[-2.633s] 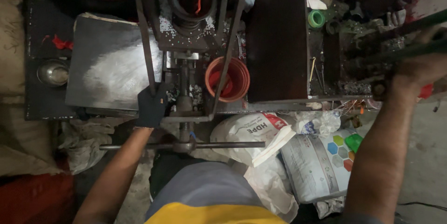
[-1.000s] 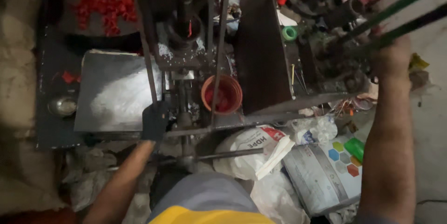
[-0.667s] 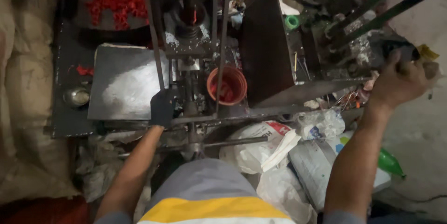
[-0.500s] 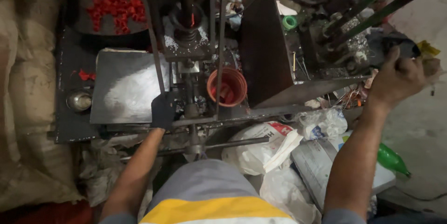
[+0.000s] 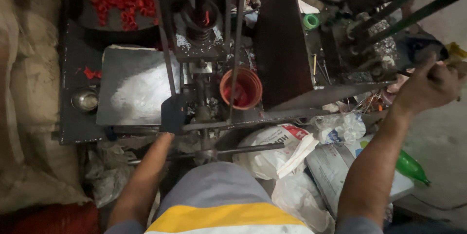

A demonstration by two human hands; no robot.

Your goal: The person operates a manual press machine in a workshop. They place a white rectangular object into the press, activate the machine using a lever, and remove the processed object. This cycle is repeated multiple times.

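Right hand (image 5: 428,85) has its fingers clamped on a dark lever (image 5: 421,49), far right, its long axis slanting up-right. Gloved left hand (image 5: 173,113), fingers unclear, has stayed by the metal tray (image 5: 131,85); the lever sits lower than before.

gloved left hand (image 5: 173,112) stretched forward, fingers down; bare right hand (image 5: 428,88) raised, grip curled closed

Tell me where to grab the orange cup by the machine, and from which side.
Take the orange cup by its rim, coming from above: it stands upright with its mouth open. A slanted rod crosses over it, so come in from the near right, the open side. The gloved left hand is closest.
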